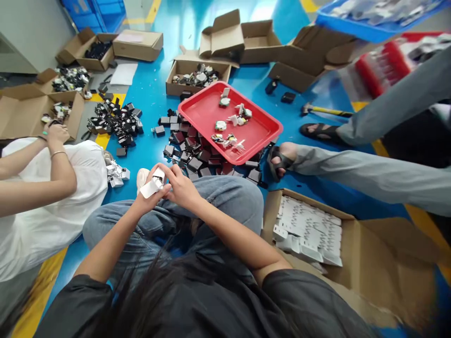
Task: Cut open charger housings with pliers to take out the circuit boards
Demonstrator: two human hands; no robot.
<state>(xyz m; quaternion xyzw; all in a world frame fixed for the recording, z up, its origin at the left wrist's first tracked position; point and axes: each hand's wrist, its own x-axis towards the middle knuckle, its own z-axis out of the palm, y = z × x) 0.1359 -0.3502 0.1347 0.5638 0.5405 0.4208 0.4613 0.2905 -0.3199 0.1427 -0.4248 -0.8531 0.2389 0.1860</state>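
Above my crossed legs, both hands are closed around a white plastic casing (pixel 151 188) with an opening at its upper end. My left hand (pixel 150 203) supports it from below and from the left side. The fingers of my right hand (pixel 183 187) press against its right edge; their tips are partly hidden. Beyond my knees, a red tray (pixel 190 105) carries several small white-and-green parts. It rests tilted on a heap of black plastic casings (pixel 193 163).
At my right stands a cardboard box (pixel 347 244) with rows of white casings (pixel 310 225). A co-worker in white (pixel 52 188) sits at left; another person's sandalled foot (pixel 282 162) is by the tray. A hammer (pixel 327 110), an open parts box (pixel 176 89) and black parts (pixel 116 117) lie around.
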